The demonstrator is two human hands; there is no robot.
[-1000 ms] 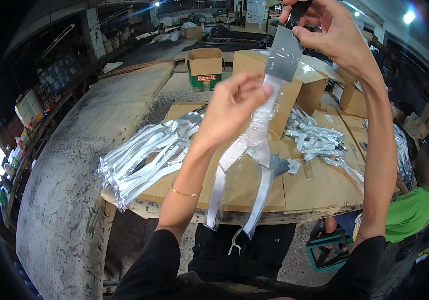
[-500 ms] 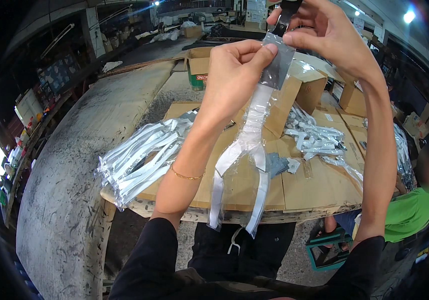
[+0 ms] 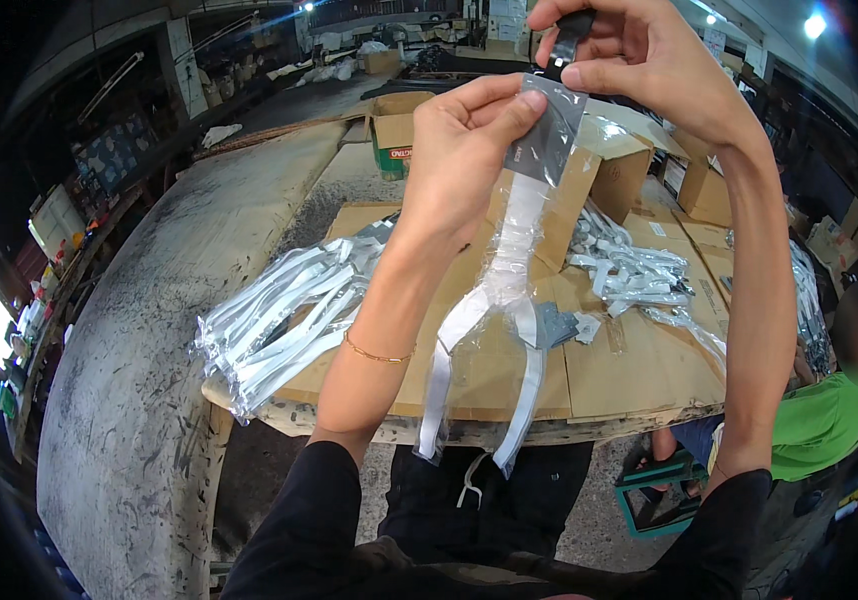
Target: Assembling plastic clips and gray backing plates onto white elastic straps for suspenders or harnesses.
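Note:
My left hand [image 3: 464,145] pinches, between thumb and fingers, the top of a white Y-shaped strap [image 3: 515,235] in a clear plastic sleeve. A dark grey card [image 3: 549,135] covers the strap's upper end, by my left thumb. Both strap legs hang down past the table's near edge. My right hand [image 3: 664,75] is closed on a black plastic-looking clip [image 3: 569,42] just above the card. Whether the clip is fastened to the strap is hidden by the fingers. On the left of the cardboard lies a pile of bagged white straps [image 3: 294,310].
More bagged straps [image 3: 634,265] lie right of centre, by an open cardboard box [image 3: 614,165]. Small grey cards [image 3: 557,325] sit behind the hanging strap. A green-and-brown box [image 3: 394,130] stands further back. At right, a person in a green shirt [image 3: 814,425] sits near a green crate [image 3: 659,500].
Both hands have shifted slightly left with the strap. The black clip has tilted a little, and the grey card now leans differently under my left thumb.

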